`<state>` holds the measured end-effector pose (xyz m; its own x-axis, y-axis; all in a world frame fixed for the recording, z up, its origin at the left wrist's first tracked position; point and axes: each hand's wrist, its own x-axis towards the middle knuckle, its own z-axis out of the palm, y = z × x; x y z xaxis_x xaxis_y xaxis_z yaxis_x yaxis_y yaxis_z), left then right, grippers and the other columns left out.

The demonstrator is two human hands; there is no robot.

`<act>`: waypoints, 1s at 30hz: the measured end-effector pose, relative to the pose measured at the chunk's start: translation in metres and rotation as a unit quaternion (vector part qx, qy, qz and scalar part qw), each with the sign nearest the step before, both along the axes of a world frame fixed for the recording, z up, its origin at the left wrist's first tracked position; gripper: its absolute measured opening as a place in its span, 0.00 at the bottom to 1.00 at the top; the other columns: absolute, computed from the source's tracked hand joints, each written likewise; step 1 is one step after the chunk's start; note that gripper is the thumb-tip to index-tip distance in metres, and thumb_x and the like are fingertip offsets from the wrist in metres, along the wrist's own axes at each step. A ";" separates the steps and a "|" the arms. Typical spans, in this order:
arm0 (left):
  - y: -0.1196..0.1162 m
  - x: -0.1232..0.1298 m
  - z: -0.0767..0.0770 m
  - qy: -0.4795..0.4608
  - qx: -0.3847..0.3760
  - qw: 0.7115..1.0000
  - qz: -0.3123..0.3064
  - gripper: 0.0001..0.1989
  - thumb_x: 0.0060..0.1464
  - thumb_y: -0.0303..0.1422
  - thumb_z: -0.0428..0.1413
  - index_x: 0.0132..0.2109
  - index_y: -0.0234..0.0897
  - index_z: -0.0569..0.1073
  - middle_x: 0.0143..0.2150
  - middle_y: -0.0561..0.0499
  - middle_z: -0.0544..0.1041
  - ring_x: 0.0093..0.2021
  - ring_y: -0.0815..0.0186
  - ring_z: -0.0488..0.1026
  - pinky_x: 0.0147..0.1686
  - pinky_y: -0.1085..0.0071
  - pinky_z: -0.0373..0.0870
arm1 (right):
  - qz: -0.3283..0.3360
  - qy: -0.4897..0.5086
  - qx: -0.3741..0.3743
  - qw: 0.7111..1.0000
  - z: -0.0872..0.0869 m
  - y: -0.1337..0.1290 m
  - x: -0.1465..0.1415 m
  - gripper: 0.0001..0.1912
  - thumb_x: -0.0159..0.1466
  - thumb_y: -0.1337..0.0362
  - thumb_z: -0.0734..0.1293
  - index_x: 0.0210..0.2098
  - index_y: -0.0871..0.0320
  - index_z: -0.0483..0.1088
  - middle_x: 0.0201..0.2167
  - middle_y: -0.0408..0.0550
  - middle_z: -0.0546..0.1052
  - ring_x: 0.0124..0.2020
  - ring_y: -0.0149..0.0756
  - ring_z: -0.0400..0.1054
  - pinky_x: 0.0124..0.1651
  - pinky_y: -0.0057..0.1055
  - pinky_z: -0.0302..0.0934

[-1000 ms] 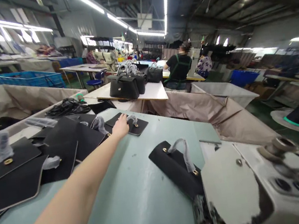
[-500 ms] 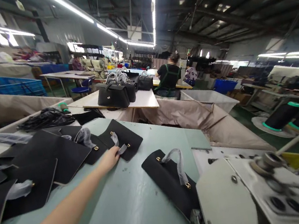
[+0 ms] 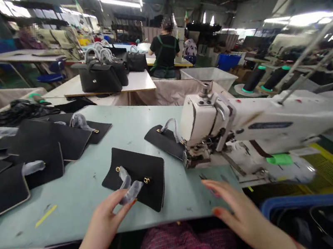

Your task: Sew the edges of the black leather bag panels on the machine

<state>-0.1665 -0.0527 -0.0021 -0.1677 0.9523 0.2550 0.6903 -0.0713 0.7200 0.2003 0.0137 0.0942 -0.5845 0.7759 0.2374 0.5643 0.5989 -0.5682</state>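
Observation:
My left hand (image 3: 112,209) is closed on the plastic-wrapped handle (image 3: 132,190) of a black bag panel (image 3: 137,162). Gold-coloured fittings join that handle to the panel, which lies on the pale green tabletop (image 3: 81,205). My right hand (image 3: 242,215) is over the table's front edge, thumb and fingers apart, with nothing visible between them. Just beyond it stands a white sewing machine (image 3: 203,114). Another black panel with a wrapped handle (image 3: 164,141) lies to the left of the machine head, its right end partly hidden.
Several black panels (image 3: 40,148) overlap at the left of the table. Finished black handbags (image 3: 98,77) stand on a white table behind. A blue bin (image 3: 292,201) sits at lower right, and dark thread cones (image 3: 254,79) are beyond the machine. A co-worker (image 3: 165,51) stands further back.
My left hand has drawn the black panel by its handle away from the pile, towards me. My right hand has come into view. The camera has turned downward and to the right.

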 end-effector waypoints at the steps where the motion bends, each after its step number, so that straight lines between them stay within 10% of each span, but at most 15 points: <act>1: -0.011 0.013 -0.001 -0.001 0.005 1.000 -0.007 0.16 0.53 0.47 0.60 0.42 0.41 0.80 0.42 0.49 0.83 0.41 0.59 0.80 0.45 0.70 0.75 | -0.004 0.036 -0.054 0.998 -0.013 -0.010 -0.011 0.24 0.69 0.52 0.62 0.61 0.54 0.66 0.56 0.57 0.73 0.56 0.45 0.69 0.56 0.38 0.67; 5: -0.043 0.057 -0.005 -0.015 -0.006 0.999 -0.043 0.12 0.55 0.42 0.60 0.43 0.44 0.80 0.44 0.51 0.82 0.43 0.60 0.80 0.47 0.71 0.75 | -0.077 0.225 -0.187 0.953 -0.049 -0.028 -0.070 0.23 0.69 0.51 0.60 0.56 0.59 0.67 0.48 0.57 0.76 0.45 0.41 0.72 0.43 0.32 0.67; 10: -0.070 0.100 -0.001 -0.114 0.012 0.993 0.021 0.20 0.53 0.38 0.61 0.53 0.46 0.74 0.59 0.46 0.74 0.56 0.54 0.73 0.57 0.61 0.70 | -0.182 0.252 -0.139 0.940 -0.039 -0.022 -0.085 0.23 0.71 0.54 0.57 0.22 0.58 0.56 0.19 0.39 0.58 0.22 0.27 0.52 0.26 0.26 0.46; 13: -0.089 0.127 -0.002 -0.284 0.011 0.949 0.136 0.37 0.51 0.40 0.63 0.65 0.50 0.60 0.70 0.43 0.58 0.64 0.47 0.65 0.61 0.51 0.64 | -0.189 0.273 -0.124 0.935 -0.031 -0.023 -0.074 0.22 0.71 0.55 0.57 0.22 0.58 0.54 0.20 0.38 0.55 0.23 0.26 0.49 0.26 0.27 0.43; 17: -0.103 0.157 -0.022 -0.477 -0.139 0.857 0.135 0.31 0.50 0.48 0.61 0.62 0.57 0.66 0.68 0.47 0.64 0.67 0.42 0.60 0.61 0.47 0.64 | -0.190 0.296 -0.114 0.929 -0.029 -0.029 -0.070 0.21 0.71 0.57 0.58 0.23 0.58 0.55 0.20 0.38 0.55 0.23 0.26 0.48 0.26 0.27 0.43; 21: -0.083 0.172 -0.027 -0.632 -0.178 0.750 0.076 0.32 0.49 0.54 0.60 0.60 0.51 0.71 0.72 0.48 0.57 0.68 0.41 0.58 0.59 0.47 0.66 | -0.177 0.333 -0.130 0.917 -0.031 -0.042 -0.083 0.21 0.71 0.58 0.59 0.23 0.59 0.56 0.20 0.38 0.56 0.23 0.26 0.49 0.26 0.26 0.44; 26: -0.029 0.179 0.014 -0.776 -0.179 0.603 0.048 0.30 0.51 0.52 0.59 0.57 0.41 0.74 0.60 0.41 0.74 0.63 0.47 0.66 0.58 0.56 0.69 | -0.147 0.383 -0.234 0.881 -0.036 -0.058 -0.099 0.19 0.70 0.57 0.60 0.26 0.60 0.67 0.23 0.43 0.66 0.27 0.29 0.59 0.30 0.25 0.56; 30: 0.008 0.174 0.039 -0.755 -0.141 0.631 0.110 0.25 0.46 0.41 0.66 0.50 0.34 0.78 0.47 0.40 0.81 0.45 0.53 0.79 0.34 0.70 0.79 | -0.117 0.413 -0.350 0.833 -0.037 -0.046 -0.092 0.14 0.66 0.55 0.65 0.36 0.60 0.73 0.27 0.45 0.73 0.26 0.30 0.67 0.29 0.24 0.64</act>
<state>0.0072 -0.0446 0.0366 -0.1523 0.8354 -0.5281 -0.8264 0.1854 0.5316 0.1079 -0.0324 0.0574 -0.2601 0.9627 -0.0743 -0.1381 -0.1133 -0.9839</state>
